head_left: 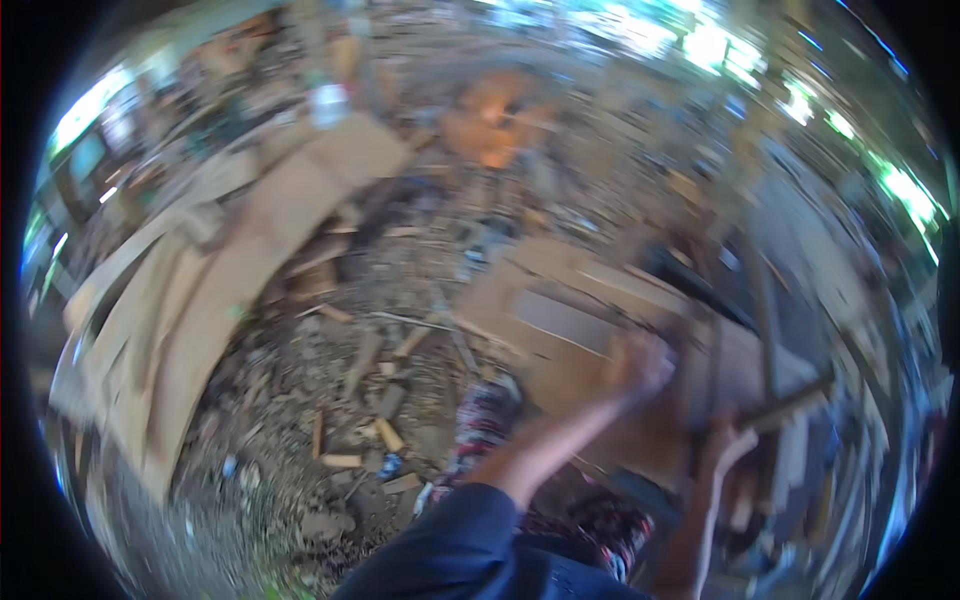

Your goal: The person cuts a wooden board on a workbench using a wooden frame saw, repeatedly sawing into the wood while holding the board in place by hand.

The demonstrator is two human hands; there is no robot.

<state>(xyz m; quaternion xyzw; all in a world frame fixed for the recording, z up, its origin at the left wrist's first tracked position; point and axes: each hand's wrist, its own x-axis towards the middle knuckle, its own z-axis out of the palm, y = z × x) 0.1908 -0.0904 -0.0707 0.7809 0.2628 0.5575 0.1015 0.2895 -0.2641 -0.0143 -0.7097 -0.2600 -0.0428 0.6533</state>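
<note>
The person's left hand is hovering over or resting on a broad, flat, brown sheet-like panel; blur is hiding which. Its fingers are appearing curled inward, but I cannot tell whether they are clenching on nothing or grasping something. The right hand is sitting lower and farther right, beside the panel's right part, and is meeting the near end of a short brown wooden bar; the smearing is leaving it unclear whether the fingers are closing around it.

The brown panel is lying in front of the person and to the right, with a paler, narrow rectangular piece showing on its surface just beyond the left hand. A long black strip is slanting along its far right side, and a thin upright brown post is standing near that edge. Closer to the body, a dark blue sleeve is covering the left upper arm, and a leg in red, white and dark patterned cloth is showing below.

Small yellowish wooden offcuts are lying scattered on the brown, littered ground. Long, flat tan boards are stretching along the left, while a blurred orange object is standing out farther back.
</note>
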